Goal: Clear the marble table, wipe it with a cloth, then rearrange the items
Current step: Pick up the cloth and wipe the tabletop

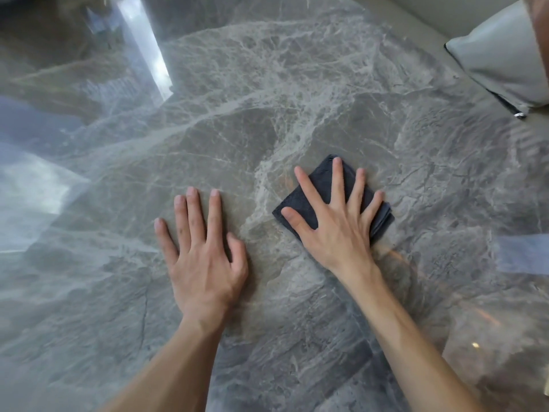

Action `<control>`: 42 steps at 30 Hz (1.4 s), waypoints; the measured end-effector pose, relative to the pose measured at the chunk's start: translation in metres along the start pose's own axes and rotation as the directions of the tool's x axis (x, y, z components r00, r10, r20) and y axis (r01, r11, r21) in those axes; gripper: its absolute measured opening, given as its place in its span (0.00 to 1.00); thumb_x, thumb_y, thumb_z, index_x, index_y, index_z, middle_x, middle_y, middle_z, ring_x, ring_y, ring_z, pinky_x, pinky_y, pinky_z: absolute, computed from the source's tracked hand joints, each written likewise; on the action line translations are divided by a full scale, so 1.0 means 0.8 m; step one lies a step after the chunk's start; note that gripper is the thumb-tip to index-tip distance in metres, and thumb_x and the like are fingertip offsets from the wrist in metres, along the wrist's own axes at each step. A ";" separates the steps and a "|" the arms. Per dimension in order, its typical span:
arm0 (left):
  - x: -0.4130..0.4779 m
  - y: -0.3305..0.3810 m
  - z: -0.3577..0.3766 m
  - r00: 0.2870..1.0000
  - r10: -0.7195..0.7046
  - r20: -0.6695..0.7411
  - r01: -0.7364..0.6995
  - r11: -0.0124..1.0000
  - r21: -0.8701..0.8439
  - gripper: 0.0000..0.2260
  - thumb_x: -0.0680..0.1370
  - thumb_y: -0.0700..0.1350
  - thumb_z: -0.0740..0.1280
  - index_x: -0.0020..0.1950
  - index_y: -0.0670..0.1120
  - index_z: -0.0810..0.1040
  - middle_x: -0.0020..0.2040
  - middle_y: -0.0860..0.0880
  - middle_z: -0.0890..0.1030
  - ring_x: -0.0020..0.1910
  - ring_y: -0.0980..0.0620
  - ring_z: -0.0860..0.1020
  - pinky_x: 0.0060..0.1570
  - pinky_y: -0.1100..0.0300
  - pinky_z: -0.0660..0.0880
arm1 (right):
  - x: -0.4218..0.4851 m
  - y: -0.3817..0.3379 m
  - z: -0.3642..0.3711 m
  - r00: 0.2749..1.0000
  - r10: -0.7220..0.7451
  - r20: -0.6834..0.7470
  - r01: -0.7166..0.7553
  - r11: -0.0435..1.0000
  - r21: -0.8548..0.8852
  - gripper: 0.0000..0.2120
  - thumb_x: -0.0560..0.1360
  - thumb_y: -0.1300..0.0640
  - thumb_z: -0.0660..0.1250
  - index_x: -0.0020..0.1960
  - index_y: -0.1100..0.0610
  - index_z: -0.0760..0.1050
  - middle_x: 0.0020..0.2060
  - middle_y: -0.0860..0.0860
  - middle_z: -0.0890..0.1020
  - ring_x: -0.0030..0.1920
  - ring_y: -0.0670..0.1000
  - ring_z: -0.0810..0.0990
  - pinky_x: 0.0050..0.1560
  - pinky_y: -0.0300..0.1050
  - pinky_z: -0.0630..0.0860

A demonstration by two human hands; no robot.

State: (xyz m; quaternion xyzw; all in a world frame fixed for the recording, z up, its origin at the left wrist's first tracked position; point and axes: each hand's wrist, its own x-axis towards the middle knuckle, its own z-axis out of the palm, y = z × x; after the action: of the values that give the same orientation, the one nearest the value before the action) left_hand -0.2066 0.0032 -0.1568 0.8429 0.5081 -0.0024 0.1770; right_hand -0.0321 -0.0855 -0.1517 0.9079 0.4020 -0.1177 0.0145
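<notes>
The glossy grey marble table with pale veins fills the view. A folded dark blue-grey cloth lies on it right of centre. My right hand presses flat on the cloth with fingers spread, covering most of it; the cloth's far corner and right edge stick out. My left hand lies palm down on the bare marble to the left of the cloth, fingers apart, holding nothing.
A grey leather cushion with a dark zip edge hangs over the table's far right corner. Bright window reflections streak the marble at the upper left and the left side.
</notes>
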 end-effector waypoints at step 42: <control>0.004 0.007 -0.010 0.997 -0.032 0.071 0.028 0.998 0.061 0.31 0.75 0.51 0.49 0.79 0.52 0.47 0.80 0.44 0.47 0.79 0.47 0.43 0.75 0.38 0.42 | -0.044 0.073 0.002 0.891 -0.449 0.071 0.454 0.881 -0.135 0.31 0.76 0.29 0.50 0.77 0.36 0.50 0.79 0.56 0.51 0.78 0.67 0.46 0.69 0.77 0.49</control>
State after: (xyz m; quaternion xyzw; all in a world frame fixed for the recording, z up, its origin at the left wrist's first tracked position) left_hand -0.2014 0.0057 -0.1481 0.8395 0.5137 -0.0508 0.1697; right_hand -0.0130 -0.1509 -0.1495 0.7833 0.6096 -0.1051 0.0616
